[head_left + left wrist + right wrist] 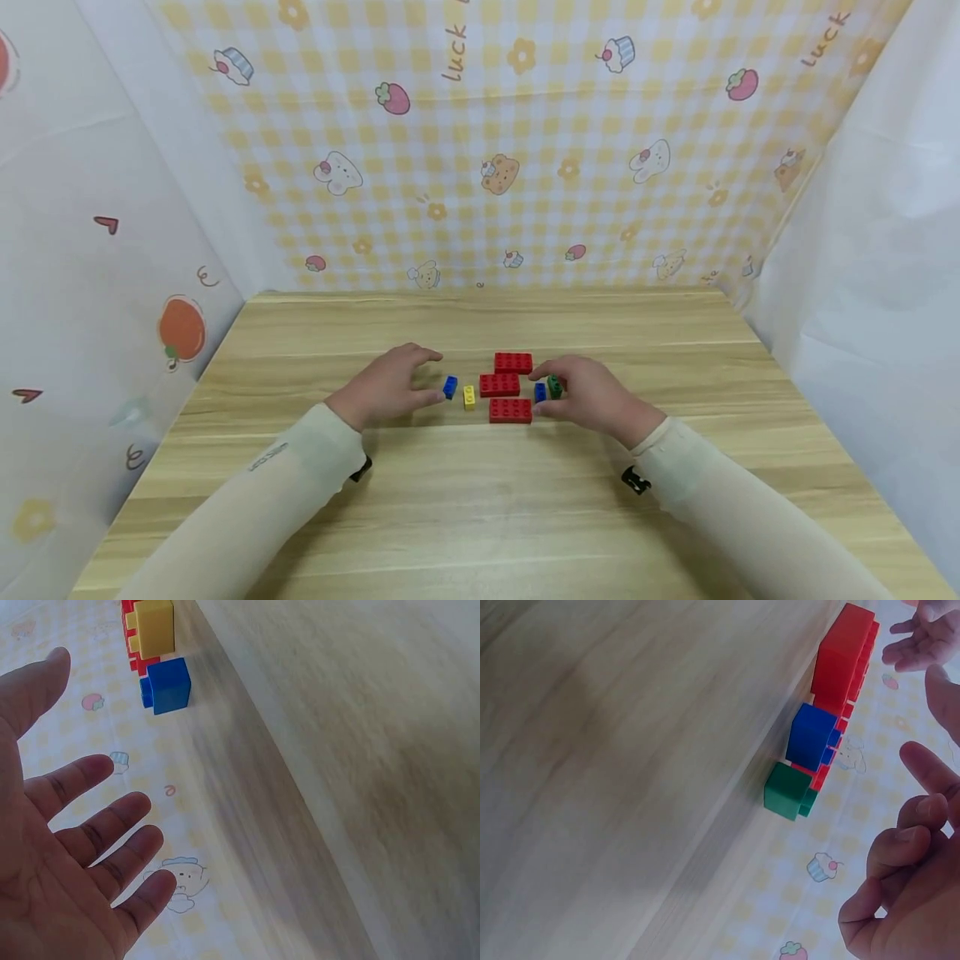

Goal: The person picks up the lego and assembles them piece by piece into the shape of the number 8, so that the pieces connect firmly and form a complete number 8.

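Note:
Left of the bricks, my left hand (387, 386) hovers with spread fingers and nothing in it; its thumb tip is close by a small blue brick (450, 387). Just beyond that stands a yellow brick (469, 397). Three red bricks lie in the middle: a back one (513, 362), a middle one (498, 384) and a front one (510, 411). My right hand (592, 398) is over the right side, thumb and forefinger apart around a second blue brick (540, 392) and a green brick (554, 386). In the right wrist view its other fingers (900, 847) curl loosely, holding nothing.
The bricks stand on a wood-grain table (480, 508). A yellow checked cloth (480, 150) hangs behind its back edge, and white cloths (885, 233) hang at both sides. A black strap piece (636, 481) shows under the right sleeve.

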Tool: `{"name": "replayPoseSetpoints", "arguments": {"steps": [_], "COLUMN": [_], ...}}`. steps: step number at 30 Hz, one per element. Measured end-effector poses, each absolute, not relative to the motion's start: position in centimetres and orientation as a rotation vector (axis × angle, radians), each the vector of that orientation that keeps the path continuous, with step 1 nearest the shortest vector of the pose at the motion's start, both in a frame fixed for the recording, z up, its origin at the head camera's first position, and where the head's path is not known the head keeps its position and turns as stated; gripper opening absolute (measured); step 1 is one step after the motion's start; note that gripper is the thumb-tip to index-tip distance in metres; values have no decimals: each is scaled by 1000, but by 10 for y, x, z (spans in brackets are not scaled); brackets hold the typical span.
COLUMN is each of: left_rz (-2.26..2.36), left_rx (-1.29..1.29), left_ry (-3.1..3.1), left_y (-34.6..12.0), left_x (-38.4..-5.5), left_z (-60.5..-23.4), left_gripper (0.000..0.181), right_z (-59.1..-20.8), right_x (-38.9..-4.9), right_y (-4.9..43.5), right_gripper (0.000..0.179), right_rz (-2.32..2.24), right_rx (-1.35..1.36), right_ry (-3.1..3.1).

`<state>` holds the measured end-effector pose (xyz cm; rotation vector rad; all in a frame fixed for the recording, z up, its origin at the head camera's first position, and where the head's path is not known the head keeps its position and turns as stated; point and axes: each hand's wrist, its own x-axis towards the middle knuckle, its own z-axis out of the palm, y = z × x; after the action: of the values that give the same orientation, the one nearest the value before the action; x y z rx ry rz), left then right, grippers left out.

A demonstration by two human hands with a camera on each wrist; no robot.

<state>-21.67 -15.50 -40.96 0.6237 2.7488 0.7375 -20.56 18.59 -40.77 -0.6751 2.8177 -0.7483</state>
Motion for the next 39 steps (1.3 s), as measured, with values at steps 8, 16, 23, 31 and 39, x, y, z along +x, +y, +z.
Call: {"name": "replayPoseSetpoints", "arguments": {"steps": [8,16,23,31,39], "left_rz": [692,647,624,559,536], "left_rx": [628,626,583,574,553], "left_ry": [2754,2748,2754,2771,2768], "left_y": [-146,-141,-137,-132,-127], "left_x": [-222,-224,-226,-229,-230], "left_z": [-416,-412,-414,-413,-413], "left_gripper": [68,64,55,47,40], "right_z": [-407,-411,-414,-413,-413], "right_x": [-205,-209,-211,-211,-212], "right_y": [179,172,168,165,160], "right_gripper": [40,36,33,27,28], "right_rz": [-691,-604,-500,-430,-397], "right_rx": [-674,-689,-699,-691,-698], "right_ry": [2776,2770,2790,2801,2802]}}
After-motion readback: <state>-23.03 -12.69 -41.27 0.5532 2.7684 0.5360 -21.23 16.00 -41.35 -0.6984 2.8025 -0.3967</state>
